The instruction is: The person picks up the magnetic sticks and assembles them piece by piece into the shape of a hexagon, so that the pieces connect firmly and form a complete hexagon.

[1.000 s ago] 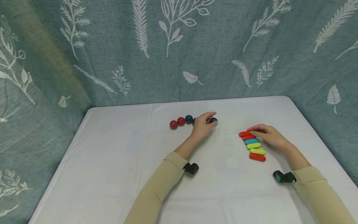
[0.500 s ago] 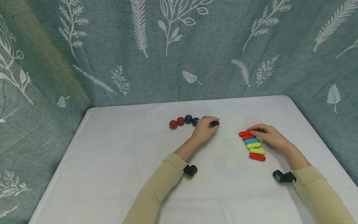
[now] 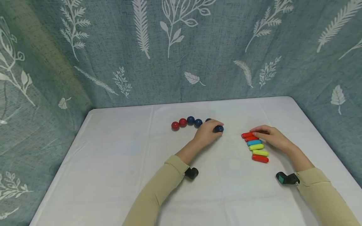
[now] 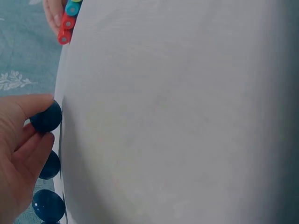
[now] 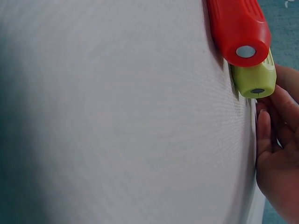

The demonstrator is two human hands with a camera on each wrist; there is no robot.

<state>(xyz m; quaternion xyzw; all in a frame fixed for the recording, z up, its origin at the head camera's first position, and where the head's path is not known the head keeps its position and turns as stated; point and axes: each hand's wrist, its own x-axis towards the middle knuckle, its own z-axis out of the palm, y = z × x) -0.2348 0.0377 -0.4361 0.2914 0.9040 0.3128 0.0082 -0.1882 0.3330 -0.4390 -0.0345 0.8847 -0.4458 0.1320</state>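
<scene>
Left hand (image 3: 207, 132): fingers and thumb pinch a dark blue ball (image 3: 219, 129), located at the right-hand end of a row of balls on the white-covered bench (image 3: 113, 163). The left wrist view shows the finger and thumb on this ball; whether it touches the bench cannot be told. Next to it, a partly hidden blue ball (image 3: 208, 120) lies behind the hand. Further left lie two more blue balls (image 3: 190, 120), followed by two red balls (image 3: 175, 126) at the row's left end.

Right hand (image 3: 272, 138): thumb and fingers grasp the right end of the farthest red stick (image 3: 246, 135). Below it, side by side towards the person, lie a second red stick (image 3: 250, 139), a light blue stick (image 3: 254, 142), two lime sticks (image 3: 256, 147) and a nearest red stick (image 3: 260, 158). The right wrist view shows a metallic disc (image 5: 245, 52) in the end of that nearest stick.

Both arms wear tan sleeves (image 3: 152, 194), each with a black wrist camera (image 3: 192, 173). A teal curtain (image 3: 118, 40) with white leaf prints hangs behind.
</scene>
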